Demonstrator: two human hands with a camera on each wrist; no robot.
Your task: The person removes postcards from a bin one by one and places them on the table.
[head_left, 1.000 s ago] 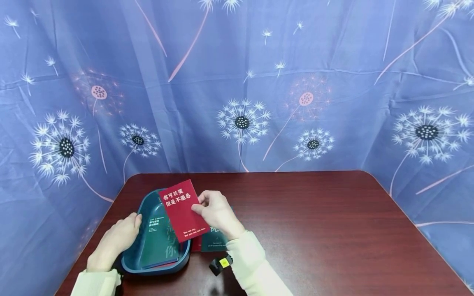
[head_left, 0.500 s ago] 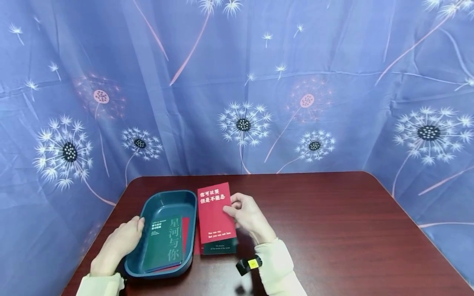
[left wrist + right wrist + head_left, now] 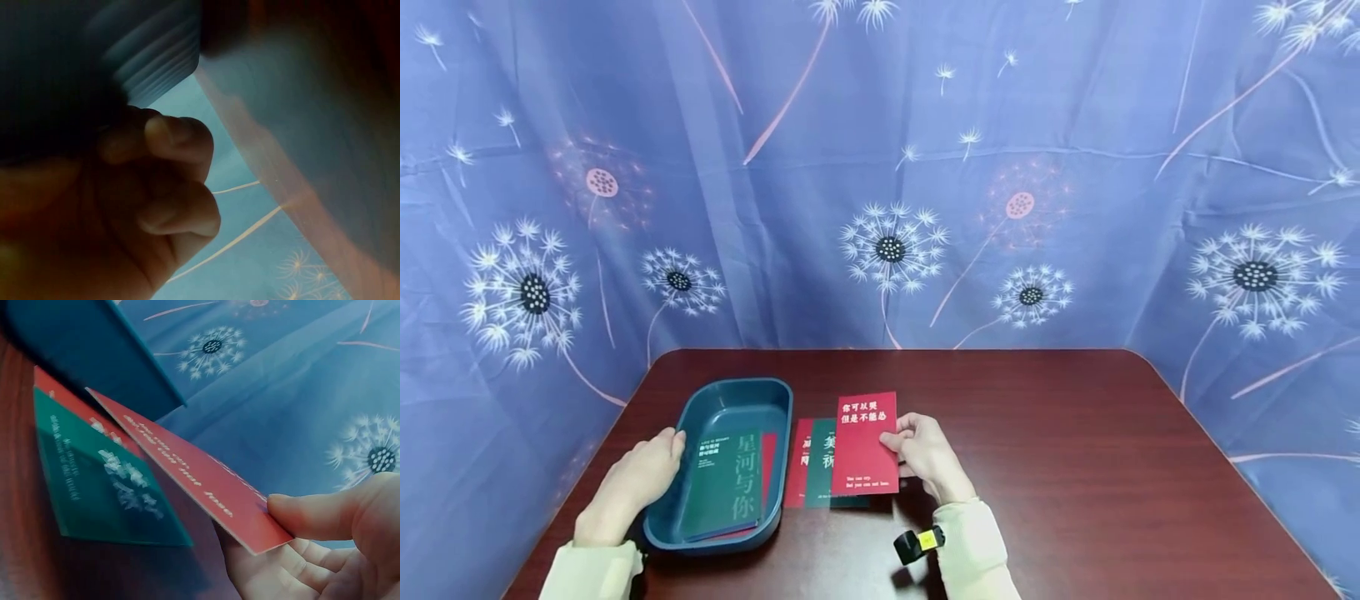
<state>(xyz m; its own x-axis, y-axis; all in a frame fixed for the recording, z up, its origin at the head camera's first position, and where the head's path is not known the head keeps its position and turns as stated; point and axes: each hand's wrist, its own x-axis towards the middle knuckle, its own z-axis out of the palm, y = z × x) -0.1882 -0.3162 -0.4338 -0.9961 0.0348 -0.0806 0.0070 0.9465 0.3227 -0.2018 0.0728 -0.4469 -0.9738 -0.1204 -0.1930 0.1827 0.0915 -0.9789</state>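
Between thumb and fingers, my right hand (image 3: 928,457) pinches the right edge of a thin red notebook (image 3: 867,458) with white lettering. In the right wrist view the red notebook (image 3: 187,469) tilts above a green notebook (image 3: 106,469). That green notebook (image 3: 818,467) lies on the table, overlapping another red notebook (image 3: 795,479). My left hand (image 3: 638,477) grips the left rim of a dark blue plastic basin (image 3: 786,467). Its curled fingers (image 3: 178,140) show beside the basin's ribbed wall (image 3: 162,62). Inside the basin lies a green notebook (image 3: 715,492) over a red one (image 3: 767,471).
The dark red wooden table (image 3: 1060,467) stretches off to the right. Behind it hangs a blue curtain (image 3: 805,208) with dandelion prints, reaching down to the table's back edge. A black wrist device (image 3: 917,546) with a yellow label sits on the right wrist.
My right hand has carried the red notebook from over the basin to the right, over the notebooks on the table, and lowered it. My left hand stays on the basin's rim.
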